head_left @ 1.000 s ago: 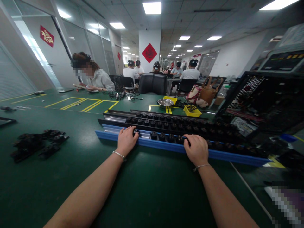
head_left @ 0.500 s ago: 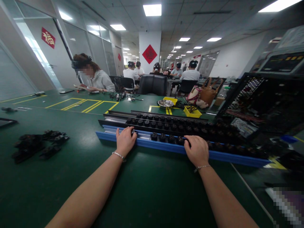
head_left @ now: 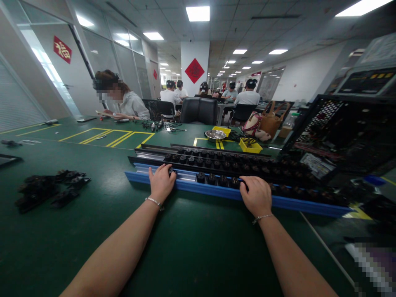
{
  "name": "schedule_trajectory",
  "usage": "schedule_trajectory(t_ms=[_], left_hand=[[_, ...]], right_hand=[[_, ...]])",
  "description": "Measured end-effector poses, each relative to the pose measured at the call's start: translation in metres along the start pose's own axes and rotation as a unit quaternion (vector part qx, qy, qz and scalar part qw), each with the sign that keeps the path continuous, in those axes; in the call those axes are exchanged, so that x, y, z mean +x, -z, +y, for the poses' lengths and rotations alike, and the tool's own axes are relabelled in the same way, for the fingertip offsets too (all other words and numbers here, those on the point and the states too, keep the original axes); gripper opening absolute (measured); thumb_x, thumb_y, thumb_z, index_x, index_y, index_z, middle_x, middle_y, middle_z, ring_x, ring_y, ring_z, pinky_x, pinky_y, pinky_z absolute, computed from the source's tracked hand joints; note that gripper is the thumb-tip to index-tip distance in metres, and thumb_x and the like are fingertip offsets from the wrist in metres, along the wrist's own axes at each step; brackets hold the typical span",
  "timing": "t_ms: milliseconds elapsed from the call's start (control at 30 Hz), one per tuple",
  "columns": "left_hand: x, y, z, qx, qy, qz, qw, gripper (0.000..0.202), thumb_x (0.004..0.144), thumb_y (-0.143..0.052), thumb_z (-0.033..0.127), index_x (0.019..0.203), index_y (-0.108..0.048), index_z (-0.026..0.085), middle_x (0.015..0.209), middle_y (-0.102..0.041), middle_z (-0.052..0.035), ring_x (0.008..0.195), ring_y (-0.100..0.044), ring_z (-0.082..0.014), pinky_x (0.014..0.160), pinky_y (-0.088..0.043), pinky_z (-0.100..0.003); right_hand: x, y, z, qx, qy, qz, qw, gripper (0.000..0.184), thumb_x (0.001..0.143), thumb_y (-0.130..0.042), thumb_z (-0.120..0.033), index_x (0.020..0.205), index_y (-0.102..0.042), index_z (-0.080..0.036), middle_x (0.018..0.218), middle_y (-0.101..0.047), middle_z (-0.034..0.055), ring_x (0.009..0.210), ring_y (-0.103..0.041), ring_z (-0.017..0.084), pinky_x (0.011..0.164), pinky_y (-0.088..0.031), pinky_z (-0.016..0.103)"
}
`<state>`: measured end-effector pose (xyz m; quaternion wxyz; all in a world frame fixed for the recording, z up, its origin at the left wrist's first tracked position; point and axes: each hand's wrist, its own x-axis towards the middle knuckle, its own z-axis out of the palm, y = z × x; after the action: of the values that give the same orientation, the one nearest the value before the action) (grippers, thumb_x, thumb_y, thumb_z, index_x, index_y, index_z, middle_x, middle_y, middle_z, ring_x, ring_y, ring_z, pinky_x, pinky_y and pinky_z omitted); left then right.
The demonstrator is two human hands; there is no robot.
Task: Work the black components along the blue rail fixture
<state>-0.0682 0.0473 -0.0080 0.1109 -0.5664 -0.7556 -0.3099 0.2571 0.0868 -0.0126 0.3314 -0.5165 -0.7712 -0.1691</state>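
A long blue channel rail [head_left: 210,192] lies across the green table in front of me, with a row of round black socket-like modules [head_left: 212,179] seated inside it. My left hand [head_left: 162,182] is over the rail's left part, its fingers closed around a small black module [head_left: 171,170] that is mostly hidden by them. Right of that hand, a stretch of bare silvery channel shows before the row begins. My right hand [head_left: 256,196] grips the rail farther right, fingers curled over the row and thumb at the near wall. What lies under its fingers is hidden.
Behind the blue rail lie black rails [head_left: 148,161] with similar modules. Loose black parts [head_left: 38,187] are piled at left. A metal bowl [head_left: 215,135] and a yellow tray [head_left: 251,147] stand beyond. An open computer case [head_left: 334,123] blocks the right; a person [head_left: 131,105] sits across the table.
My left hand has shifted slightly left along the blue rail with its fingers still closed. My right hand and the rail stay where they were.
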Motion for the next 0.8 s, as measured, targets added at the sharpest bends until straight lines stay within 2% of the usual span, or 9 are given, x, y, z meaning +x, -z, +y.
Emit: schedule_trajectory(t_ms=[333,800], left_hand=[[0.004,-0.001,-0.007,-0.009,0.015,0.015,1.000,0.037,0.083,-0.039,0.028,0.112,-0.060,0.018,0.115,-0.064,-0.0104,0.120,-0.048,-0.0245,0.110,-0.008,-0.057],[0.006,0.000,-0.011,-0.009,0.034,0.009,0.999,0.036,0.083,-0.040,0.028,0.111,-0.061,0.021,0.115,-0.064,-0.0103,0.122,-0.047,-0.0250,0.109,-0.005,-0.059]], right_hand=[[0.000,0.002,-0.002,-0.015,-0.002,-0.007,1.000,0.028,0.085,-0.042,-0.029,0.099,-0.064,-0.020,0.099,-0.068,0.0045,0.100,-0.053,0.021,0.091,-0.034,0.035],[-0.001,0.000,0.000,0.005,0.000,0.004,1.000,0.027,0.084,-0.044,-0.027,0.100,-0.065,-0.021,0.099,-0.068,0.0053,0.100,-0.054,0.022,0.091,-0.036,0.039]])
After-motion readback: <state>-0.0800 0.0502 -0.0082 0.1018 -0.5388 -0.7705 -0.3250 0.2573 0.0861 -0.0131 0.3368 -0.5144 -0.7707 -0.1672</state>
